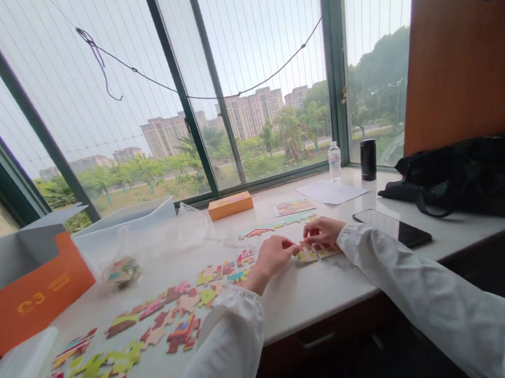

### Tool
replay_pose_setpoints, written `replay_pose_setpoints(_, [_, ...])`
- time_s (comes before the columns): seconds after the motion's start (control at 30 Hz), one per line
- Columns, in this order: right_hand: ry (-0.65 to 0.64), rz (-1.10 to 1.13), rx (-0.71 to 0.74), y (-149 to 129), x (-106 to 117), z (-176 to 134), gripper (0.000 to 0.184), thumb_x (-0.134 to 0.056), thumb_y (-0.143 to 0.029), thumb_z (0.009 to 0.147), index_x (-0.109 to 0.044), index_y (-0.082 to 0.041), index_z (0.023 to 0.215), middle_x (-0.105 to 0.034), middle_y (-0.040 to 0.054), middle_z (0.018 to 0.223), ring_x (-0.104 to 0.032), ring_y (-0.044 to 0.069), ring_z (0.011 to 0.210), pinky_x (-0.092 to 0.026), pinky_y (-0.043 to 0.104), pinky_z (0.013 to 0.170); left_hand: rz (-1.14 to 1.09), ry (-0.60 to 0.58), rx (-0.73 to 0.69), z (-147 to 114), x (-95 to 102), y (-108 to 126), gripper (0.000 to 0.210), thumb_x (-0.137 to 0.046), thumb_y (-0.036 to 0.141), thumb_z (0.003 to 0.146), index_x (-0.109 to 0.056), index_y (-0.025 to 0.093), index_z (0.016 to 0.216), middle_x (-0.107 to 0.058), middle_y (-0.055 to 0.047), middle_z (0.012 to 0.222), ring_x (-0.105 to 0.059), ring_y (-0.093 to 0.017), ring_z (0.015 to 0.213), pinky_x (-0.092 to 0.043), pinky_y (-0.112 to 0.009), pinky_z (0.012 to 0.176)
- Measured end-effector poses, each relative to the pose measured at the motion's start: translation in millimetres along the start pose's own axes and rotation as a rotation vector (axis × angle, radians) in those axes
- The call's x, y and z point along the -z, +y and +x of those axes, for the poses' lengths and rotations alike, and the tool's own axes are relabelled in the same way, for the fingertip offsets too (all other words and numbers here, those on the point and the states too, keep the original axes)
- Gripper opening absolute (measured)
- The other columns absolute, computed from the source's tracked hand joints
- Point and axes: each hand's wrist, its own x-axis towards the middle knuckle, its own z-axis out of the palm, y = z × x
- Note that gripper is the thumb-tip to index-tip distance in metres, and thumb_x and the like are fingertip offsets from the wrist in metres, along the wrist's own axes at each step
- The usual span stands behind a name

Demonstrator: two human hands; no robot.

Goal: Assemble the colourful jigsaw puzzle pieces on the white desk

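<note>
Where the pale bench runs under the window, I see my two hands meeting near its middle, both in white sleeves. Starting from the left, an orange box stands open at the far edge, and loose puzzle pieces lie scattered flat across the bench in front of it, bright reds, yellows, greens and pinks with knobbed, irregular outlines. A clear bag holding more pieces sits behind them, near a grey tray. My left hand is curled, its grip pressed together at the fingertips on a small pastel puzzle piece that rests on the bench just beyond its knuckles. My right hand comes in from the other side, fingertips closed on the same piece, so the piece lies between the two grips, touching both. It looks yellow and pink, joined to a neighbour; finer detail is too small to tell. Behind the hands lies an assembled strip of pieces, an orange carton beyond. Further right, a dark phone lies flat, and a black bag sits well apart.
</note>
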Motion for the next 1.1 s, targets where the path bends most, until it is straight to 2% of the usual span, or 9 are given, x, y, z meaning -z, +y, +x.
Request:
replay_pose_setpoints(0.17, [0.054, -0.014, 0.004, -4.6, 4.6, -4.7, 0.051, -0.061, -0.065, 0.078, -0.069, -0.015, 0.089, -0.064, 0.0016, 0.065, -0.053, 0.010, 0.050, -0.041, 0.023, 0.049, 0.035, 0.058, 0.016, -1.2, -8.4, -1.1, 0.034, -0.060, 0.046, 0.081, -0.076, 0.018, 0.092, -0.075, -0.008, 0.089, -0.066, -0.020, 0.080, -0.048, -0.029, 0.075])
replay_pose_setpoints(0.33, [-0.035, -0.024, -0.010, -2.2, 4.9, -5.8, 0.046, -0.070, -0.060, 0.072, -0.070, -0.016, 0.086, -0.064, -0.0001, 0.063, -0.053, 0.011, 0.053, -0.041, 0.023, 0.052, 0.093, 0.113, 0.042, -7.8, -10.7, 2.6, 0.034, -0.067, 0.046, 0.077, -0.073, 0.021, 0.100, -0.074, -0.005, 0.086, -0.066, -0.019, 0.078, -0.047, -0.029, 0.073])
replay_pose_setpoints(0.57, [-0.046, -0.030, -0.055, 1.5, 4.8, -1.9, 0.049, -0.073, -0.062, 0.068, -0.072, -0.016, 0.087, -0.064, 0.0010, 0.069, -0.053, 0.011, 0.057, -0.042, 0.023, 0.053, 0.069, 0.026, -0.060, -14.0, -8.2, 10.1, 0.035, -0.067, 0.051, 0.078, -0.076, 0.028, 0.103, -0.075, -0.003, 0.092, -0.066, -0.019, 0.080, -0.047, -0.029, 0.076])
replay_pose_setpoints(0.77, [-0.059, 0.036, -0.070, 5.1, 3.3, -0.1, 0.051, -0.073, -0.064, 0.067, -0.072, -0.017, 0.088, -0.063, 0.0002, 0.067, -0.053, 0.011, 0.055, -0.041, 0.022, 0.050, 0.095, 0.036, -0.080, -13.6, -10.0, 8.7, 0.032, -0.067, 0.051, 0.079, -0.077, 0.031, 0.102, -0.075, -0.003, 0.093, -0.066, -0.020, 0.085, -0.047, -0.030, 0.078])
replay_pose_setpoints(0.93, [-0.082, 0.041, -0.062, 10.0, 2.6, 2.7, 0.051, -0.074, -0.061, 0.067, -0.073, -0.016, 0.092, -0.064, 0.0007, 0.073, -0.051, 0.009, 0.055, -0.039, 0.021, 0.049, 0.107, 0.046, -0.090, -13.3, -11.9, 6.0, 0.033, -0.065, 0.052, 0.081, -0.078, 0.030, 0.102, -0.073, -0.005, 0.102, -0.065, -0.020, 0.085, -0.046, -0.029, 0.076])
replay_pose_setpoints(1.1, [-0.106, 0.029, -0.039, 14.2, 2.5, 4.3, 0.049, -0.072, -0.058, 0.071, -0.072, -0.016, 0.095, -0.062, 0.0001, 0.075, -0.049, 0.008, 0.055, -0.039, 0.021, 0.050, 0.131, 0.052, -0.113, -13.3, -13.0, 4.5, 0.031, -0.065, 0.052, 0.082, -0.078, 0.032, 0.102, -0.071, -0.004, 0.100, -0.064, -0.020, 0.084, -0.046, -0.030, 0.078])
